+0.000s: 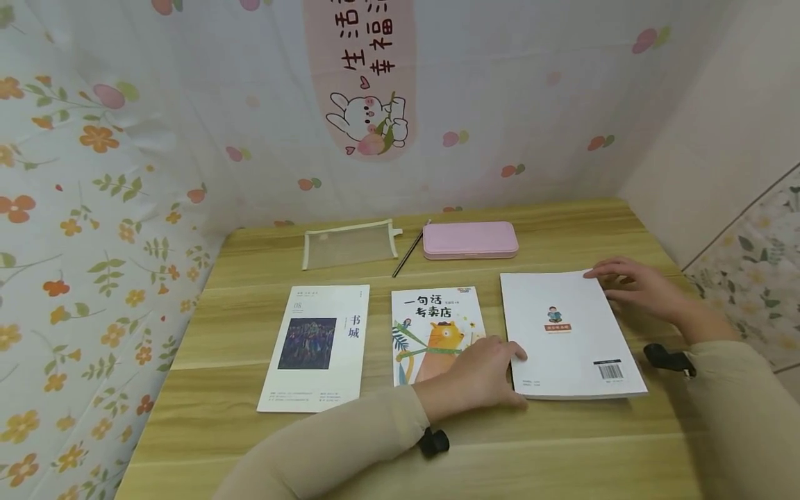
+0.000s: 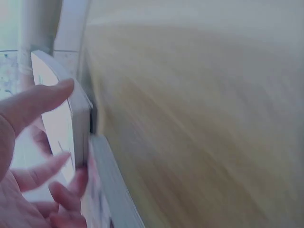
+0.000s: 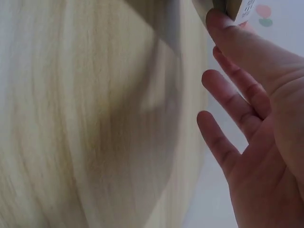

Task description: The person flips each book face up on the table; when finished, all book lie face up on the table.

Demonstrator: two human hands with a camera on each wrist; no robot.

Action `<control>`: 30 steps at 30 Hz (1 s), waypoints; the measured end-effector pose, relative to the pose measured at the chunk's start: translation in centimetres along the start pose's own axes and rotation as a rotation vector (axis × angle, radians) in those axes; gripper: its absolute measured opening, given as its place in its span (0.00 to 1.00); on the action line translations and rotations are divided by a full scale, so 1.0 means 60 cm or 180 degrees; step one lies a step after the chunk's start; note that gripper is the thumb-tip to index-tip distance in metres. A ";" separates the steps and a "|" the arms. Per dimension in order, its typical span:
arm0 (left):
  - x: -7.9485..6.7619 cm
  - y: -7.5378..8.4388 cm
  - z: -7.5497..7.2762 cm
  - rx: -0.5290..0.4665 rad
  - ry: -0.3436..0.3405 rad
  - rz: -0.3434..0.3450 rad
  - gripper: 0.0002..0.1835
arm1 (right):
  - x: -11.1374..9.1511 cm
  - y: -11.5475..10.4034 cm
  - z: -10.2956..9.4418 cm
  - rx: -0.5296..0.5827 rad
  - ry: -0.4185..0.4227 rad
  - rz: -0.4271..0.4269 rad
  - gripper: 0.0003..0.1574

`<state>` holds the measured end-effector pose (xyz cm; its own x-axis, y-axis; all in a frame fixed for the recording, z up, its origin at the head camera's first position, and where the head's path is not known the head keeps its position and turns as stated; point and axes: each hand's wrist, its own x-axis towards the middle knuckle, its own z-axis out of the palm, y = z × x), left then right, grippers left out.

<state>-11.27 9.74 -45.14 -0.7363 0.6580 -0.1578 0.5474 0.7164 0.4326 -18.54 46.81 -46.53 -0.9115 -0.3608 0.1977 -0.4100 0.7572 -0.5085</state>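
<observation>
A white book (image 1: 565,333), its barcoded back cover facing up, lies at the right of the table. My left hand (image 1: 478,375) grips its near left corner, thumb at the near edge and other fingers along the left side. In the left wrist view, the thumb (image 2: 47,99) crosses the corner of the thick book (image 2: 81,123). My right hand (image 1: 637,292) pinches the far right corner. In the right wrist view its thumb (image 3: 247,45) meets the book's edge while other fingers spread. Under my left forearm lies a picture book (image 1: 431,340) with an orange cartoon animal.
A white magazine (image 1: 312,347) with a dark picture lies at the left. Along the back are a mesh zip pouch (image 1: 350,246), a dark pencil (image 1: 411,250) and a pink pencil case (image 1: 471,239). A printed curtain (image 1: 500,90) rises behind the wooden table (image 1: 212,347).
</observation>
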 end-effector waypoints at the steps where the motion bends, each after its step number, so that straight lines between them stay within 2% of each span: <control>1: -0.001 0.002 0.000 0.0024 0.0028 -0.0051 0.37 | -0.001 0.000 -0.002 0.0053 -0.0022 0.0058 0.27; 5: -0.003 0.009 0.003 0.0035 0.0169 -0.0201 0.38 | -0.001 0.003 -0.007 0.0162 -0.0012 0.0096 0.27; 7: -0.004 0.010 0.004 0.0031 0.0248 -0.0217 0.37 | -0.002 0.006 -0.010 0.0159 0.0018 0.0020 0.27; 12: -0.013 0.002 0.000 -0.0022 0.0471 -0.0157 0.29 | -0.010 0.009 -0.014 0.0234 0.0125 0.0078 0.26; 19: -0.024 -0.013 -0.013 -0.0085 0.0932 -0.0084 0.20 | -0.018 0.005 -0.023 0.0329 0.0341 0.0291 0.23; 24: -0.032 -0.017 -0.018 -0.0164 0.1092 -0.0040 0.18 | -0.020 -0.009 -0.037 0.0538 0.0440 0.0274 0.21; 30: -0.034 -0.027 -0.043 -0.0094 0.1277 -0.0047 0.14 | -0.021 -0.025 -0.048 0.0859 0.0808 0.0323 0.22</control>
<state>-11.67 6.65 -43.23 -0.8440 0.5006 0.1923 0.5283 0.7142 0.4592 -16.87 47.71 -43.61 -0.9401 -0.1194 0.3192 -0.3245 0.5994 -0.7317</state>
